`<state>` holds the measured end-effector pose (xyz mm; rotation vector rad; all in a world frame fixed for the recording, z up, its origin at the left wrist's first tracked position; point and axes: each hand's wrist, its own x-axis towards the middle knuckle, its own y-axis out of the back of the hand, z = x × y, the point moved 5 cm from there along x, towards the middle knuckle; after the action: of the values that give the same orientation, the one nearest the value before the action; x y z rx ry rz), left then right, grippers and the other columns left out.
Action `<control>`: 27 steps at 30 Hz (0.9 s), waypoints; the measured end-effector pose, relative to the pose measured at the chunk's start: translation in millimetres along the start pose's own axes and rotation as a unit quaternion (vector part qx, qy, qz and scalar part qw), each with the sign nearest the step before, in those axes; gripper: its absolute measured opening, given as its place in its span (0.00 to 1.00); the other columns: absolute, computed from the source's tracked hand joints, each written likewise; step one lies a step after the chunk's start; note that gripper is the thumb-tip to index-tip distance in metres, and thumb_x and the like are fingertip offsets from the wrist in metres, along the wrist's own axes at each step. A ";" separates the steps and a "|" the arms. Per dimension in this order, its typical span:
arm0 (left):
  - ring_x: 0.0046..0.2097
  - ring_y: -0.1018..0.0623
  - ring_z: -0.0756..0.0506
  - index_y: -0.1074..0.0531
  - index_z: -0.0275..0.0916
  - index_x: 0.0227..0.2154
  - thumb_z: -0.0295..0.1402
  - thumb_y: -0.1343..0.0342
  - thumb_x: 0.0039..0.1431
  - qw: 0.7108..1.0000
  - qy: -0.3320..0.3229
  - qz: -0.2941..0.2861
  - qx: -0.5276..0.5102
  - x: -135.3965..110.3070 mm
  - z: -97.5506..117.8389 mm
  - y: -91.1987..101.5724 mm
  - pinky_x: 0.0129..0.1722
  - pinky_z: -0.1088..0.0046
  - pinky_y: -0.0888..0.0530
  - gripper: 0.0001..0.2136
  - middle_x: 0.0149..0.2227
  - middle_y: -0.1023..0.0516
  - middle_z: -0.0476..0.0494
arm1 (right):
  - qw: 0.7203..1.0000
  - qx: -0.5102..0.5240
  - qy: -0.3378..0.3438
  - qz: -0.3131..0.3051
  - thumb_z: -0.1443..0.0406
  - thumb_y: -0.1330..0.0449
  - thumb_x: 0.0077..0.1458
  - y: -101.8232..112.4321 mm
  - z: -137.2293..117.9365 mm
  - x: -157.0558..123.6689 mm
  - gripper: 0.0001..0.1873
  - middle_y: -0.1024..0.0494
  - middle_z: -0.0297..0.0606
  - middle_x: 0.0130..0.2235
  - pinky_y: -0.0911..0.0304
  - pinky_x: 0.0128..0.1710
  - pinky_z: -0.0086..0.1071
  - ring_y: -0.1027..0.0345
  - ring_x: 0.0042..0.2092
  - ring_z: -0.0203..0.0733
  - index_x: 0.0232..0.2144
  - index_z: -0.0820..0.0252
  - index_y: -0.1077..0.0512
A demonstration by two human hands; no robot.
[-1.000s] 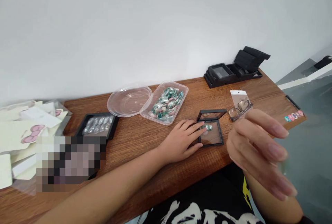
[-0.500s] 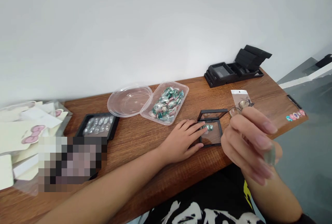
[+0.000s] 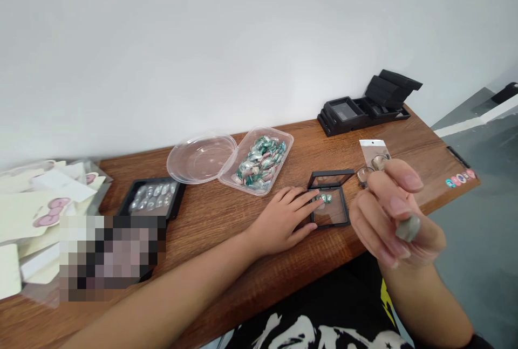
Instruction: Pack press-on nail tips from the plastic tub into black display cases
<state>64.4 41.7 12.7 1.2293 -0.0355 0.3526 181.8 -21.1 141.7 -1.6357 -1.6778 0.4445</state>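
Observation:
My left hand (image 3: 281,219) lies flat with its fingers spread, the fingertips resting over the left side of a small black display case (image 3: 347,210). The case stands open with its lid (image 3: 332,178) tilted up at the back. Inside, a few green press-on nails (image 3: 324,198) stick to the clear film in a row, partly hidden by my fingers. Raised at the right, my right hand (image 3: 388,214) pinches a single grey-green press-on nail (image 3: 408,228) between thumb and fingertips, close to the camera.
A clear plastic tub (image 3: 279,173) holds many loose press-on nails; its round lid (image 3: 202,159) lies beside it. Another black case (image 3: 133,187) with nails, backing cards (image 3: 28,214), stacked black cases (image 3: 343,111), glasses (image 3: 364,175) and a white-topped packet (image 3: 372,145) are on the wooden table.
My right hand has moved slightly up and turned, so the pinched nail now faces the camera more. My left hand stays on the case.

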 end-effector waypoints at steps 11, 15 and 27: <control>0.63 0.34 0.36 0.37 0.40 0.65 0.44 0.52 0.72 1.000 0.001 -0.008 -0.002 0.7 -0.2 1.5 0.64 0.53 0.39 0.24 0.66 0.33 0.41 | 0.961 -0.219 0.166 0.034 0.74 0.31 0.53 -11.1 -15.7 -12.0 0.15 0.18 0.26 0.34 0.31 0.18 0.20 0.30 0.22 0.28 0.37 0.51 0.28; 0.64 0.34 0.36 0.37 0.41 0.66 0.44 0.52 0.71 1.000 0.004 -0.008 -0.003 0.6 -0.6 0.8 0.64 0.53 0.40 0.24 0.67 0.34 0.42 | 0.935 -0.268 0.229 0.021 0.76 0.32 0.53 -17.4 -18.7 -17.5 0.16 0.18 0.28 0.34 0.30 0.23 0.21 0.28 0.26 0.28 0.41 0.54 0.26; 0.64 0.34 0.37 0.37 0.41 0.66 0.44 0.52 0.72 1.000 0.003 -0.007 0.003 0.5 0.0 0.6 0.64 0.54 0.41 0.24 0.67 0.34 0.43 | 0.932 -0.300 0.205 0.009 0.74 0.32 0.55 -25.2 -20.8 -20.1 0.12 0.19 0.29 0.31 0.31 0.22 0.23 0.29 0.25 0.30 0.36 0.52 0.25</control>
<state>64.6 42.0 13.3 1.2344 -0.0209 0.3439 177.0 -48.7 167.9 -1.9935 -1.5497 -0.4342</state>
